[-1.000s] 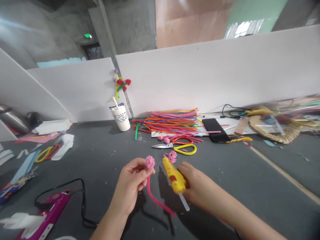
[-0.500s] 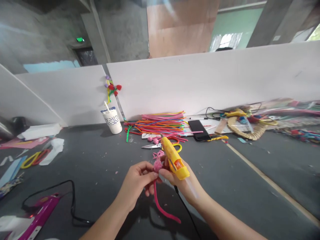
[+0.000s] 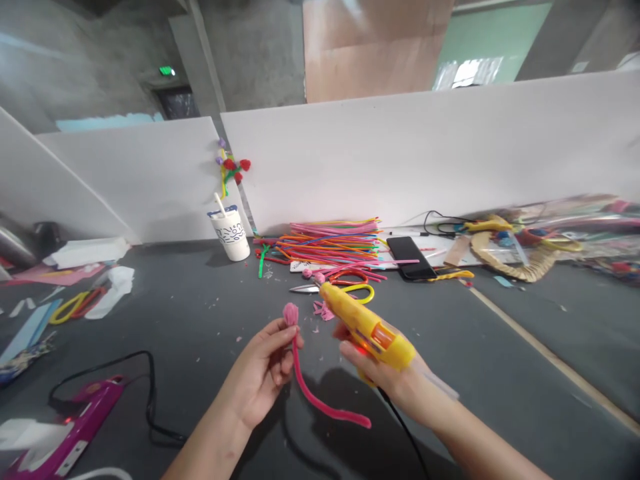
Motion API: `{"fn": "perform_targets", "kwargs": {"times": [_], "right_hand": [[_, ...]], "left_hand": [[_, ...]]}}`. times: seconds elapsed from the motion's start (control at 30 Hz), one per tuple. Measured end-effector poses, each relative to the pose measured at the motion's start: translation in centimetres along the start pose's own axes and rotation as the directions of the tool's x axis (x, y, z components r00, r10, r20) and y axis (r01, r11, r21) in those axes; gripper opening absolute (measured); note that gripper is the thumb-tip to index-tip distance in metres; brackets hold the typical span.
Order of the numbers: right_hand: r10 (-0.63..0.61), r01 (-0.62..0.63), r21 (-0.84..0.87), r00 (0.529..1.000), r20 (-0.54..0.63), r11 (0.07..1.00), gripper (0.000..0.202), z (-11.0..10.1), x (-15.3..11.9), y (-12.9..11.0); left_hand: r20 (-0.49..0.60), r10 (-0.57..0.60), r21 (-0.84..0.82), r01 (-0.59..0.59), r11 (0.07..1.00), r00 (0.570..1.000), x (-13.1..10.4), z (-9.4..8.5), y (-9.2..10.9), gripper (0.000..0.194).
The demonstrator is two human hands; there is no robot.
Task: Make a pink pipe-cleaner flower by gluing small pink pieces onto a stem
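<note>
The left hand [image 3: 267, 363] has its grip closed to a pinch, thumb and fingertips pressed on the stem just under a pink flower head [image 3: 291, 314]. The dark pink stem [image 3: 320, 401] curves down and right from it, its end free above the table [image 3: 210, 373]. The right hand [image 3: 389, 379] has its grip wrapped around the handle of a yellow glue gun [image 3: 363, 320], nozzle pointing away (a translucent glue stick [image 3: 443, 385] juts from the back). Gun and flower head are well apart.

Two pairs of scissors lie out: scissors with red and yellow handles [image 3: 363, 292] beyond the hands, partly behind the gun, and a second pair [image 3: 70, 308] at the far left. Near the first are two small pink balls [image 3: 307, 273] and one pink looped piece [image 3: 324, 310]. Behind them sits a pile of coloured pipe cleaners [image 3: 330, 243] (too many to count), with one black phone [image 3: 410, 259] to its right. On the partition [image 3: 400, 147] hang flowers [image 3: 233, 167], three red heads and two purple.

One white patterned cup [image 3: 231, 235] stands lidded, a straw through its top; its contents are hidden.
</note>
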State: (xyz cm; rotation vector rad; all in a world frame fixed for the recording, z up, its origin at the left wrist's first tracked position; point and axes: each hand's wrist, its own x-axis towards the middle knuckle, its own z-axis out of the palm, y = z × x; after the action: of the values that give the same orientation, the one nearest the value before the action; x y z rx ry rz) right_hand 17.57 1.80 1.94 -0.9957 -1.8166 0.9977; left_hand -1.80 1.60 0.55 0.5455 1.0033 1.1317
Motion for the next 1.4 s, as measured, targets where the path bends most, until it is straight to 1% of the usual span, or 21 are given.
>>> {"fn": "perform_targets", "kwargs": {"times": [0.07, 0.1, 0.2, 0.33, 0.4, 0.5, 0.53, 0.63, 0.73, 0.83, 0.9, 0.97, 1.1, 1.17, 1.27, 1.4], "right_hand": [[-0.056, 0.062, -0.092, 0.996, 0.066, 0.994, 0.009, 0.0, -0.1, -0.2], [-0.062, 0.074, -0.14, 0.994, 0.085, 0.987, 0.008, 0.1, -0.1, -0.1], [-0.017, 0.037, -0.219, 0.996, 0.091, 0.975, 0.01, 0.6, -0.3, 0.6], [0.035, -0.018, -0.219, 0.997, 0.075, 0.976, 0.018, 1.0, -0.8, 1.2], [-0.001, 0.02, -0.241, 0.997, 0.08, 0.97, 0.019, 1.1, -0.8, 1.0], [-0.117, 0.135, -0.274, 0.99, 0.08, 0.952, 0.021, 1.1, -0.4, 0.4], [-0.128, 0.146, -0.279, 0.988, 0.081, 0.949, 0.021, 1.0, -0.3, 0.2], [-0.087, 0.103, -0.262, 0.993, 0.073, 0.96, 0.023, 0.8, -0.2, 0.1], [-0.05, 0.057, -0.201, 0.998, 0.043, 0.978, 0.022, 0.5, -0.9, 0.7], [-0.019, 0.02, -0.167, 1.0, 0.003, 0.986, 0.019, 0.1, -1.6, 1.4], [-0.012, 0.006, -0.187, 1.0, -0.029, 0.982, 0.015, 0.0, -1.8, 1.4], [-0.043, 0.036, -0.212, 0.999, -0.033, 0.977, 0.014, 0.1, -1.7, 1.1], [-0.191, 0.194, -0.267, 0.981, 0.038, 0.944, 0.023, 0.5, -1.0, 0.0], [-0.225, 0.228, -0.31, 0.973, 0.044, 0.923, 0.025, 0.7, -0.7, -0.3], [-0.217, 0.219, -0.314, 0.975, 0.041, 0.924, 0.024, 0.8, -0.6, -0.3], [-0.172, 0.179, -0.294, 0.984, 0.047, 0.939, 0.027, 0.9, -0.7, -0.1]], "left_hand": [[-0.008, -0.017, -0.042, 0.017, 0.999, 1.0, 0.0, -0.3, 0.3, 0.019], [-0.01, -0.027, -0.061, 0.026, 0.998, 1.0, 0.0, -0.3, 0.4, 0.017], [-0.02, -0.058, -0.117, 0.055, 0.992, 0.998, 0.1, -0.4, 0.5, 0.01], [-0.029, -0.104, -0.168, 0.097, 0.981, 0.994, 0.2, -0.4, 0.6, 0.003], [-0.029, -0.115, -0.179, 0.108, 0.978, 0.993, 0.3, -0.5, 0.6, 0.001], [-0.017, -0.115, -0.187, 0.11, 0.976, 0.993, 0.4, -0.6, 0.4, 0.005], [-0.008, -0.112, -0.189, 0.108, 0.976, 0.994, 0.4, -0.6, 0.3, 0.007], [0.035, -0.088, -0.195, 0.093, 0.976, 0.995, 0.2, -0.6, 0.0, 0.012], [0.065, -0.085, -0.189, 0.096, 0.977, 0.994, 0.0, -0.5, 0.0, 0.015], [0.076, -0.096, -0.159, 0.107, 0.981, 0.992, 0.0, -0.6, 0.0, 0.016], [0.068, -0.092, -0.141, 0.101, 0.985, 0.993, 0.1, -0.8, 0.0, 0.015], [0.046, -0.086, -0.146, 0.092, 0.985, 0.995, 0.2, -1.0, -0.1, 0.014], [0.026, -0.085, -0.179, 0.089, 0.98, 0.996, 0.4, -1.0, -0.1, 0.013], [0.023, -0.084, -0.175, 0.087, 0.981, 0.996, 0.4, -0.9, 0.0, 0.013], [0.012, -0.077, -0.173, 0.078, 0.982, 0.997, 0.3, -0.8, 0.0, 0.013], [0.01, -0.077, -0.176, 0.077, 0.981, 0.997, 0.1, -0.7, 0.1, 0.014]]}}
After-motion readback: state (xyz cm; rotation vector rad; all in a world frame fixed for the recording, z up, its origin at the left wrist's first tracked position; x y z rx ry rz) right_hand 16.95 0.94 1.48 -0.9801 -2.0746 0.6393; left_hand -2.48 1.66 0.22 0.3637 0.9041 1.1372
